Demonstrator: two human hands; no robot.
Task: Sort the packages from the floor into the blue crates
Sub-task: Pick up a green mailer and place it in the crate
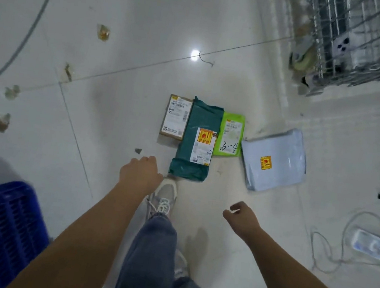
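Now both my hands are empty, the left hand (140, 172) and the right hand (240, 218) with fingers loosely curled. The dark green package (196, 144) looks soft and light, I think; I would grip its near end.

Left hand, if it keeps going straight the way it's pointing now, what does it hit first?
Most likely the dark green package. The left hand points up and slightly right, toward that package's near left corner. It hangs above the floor, so depth is uncertain; it could just pass left of it.
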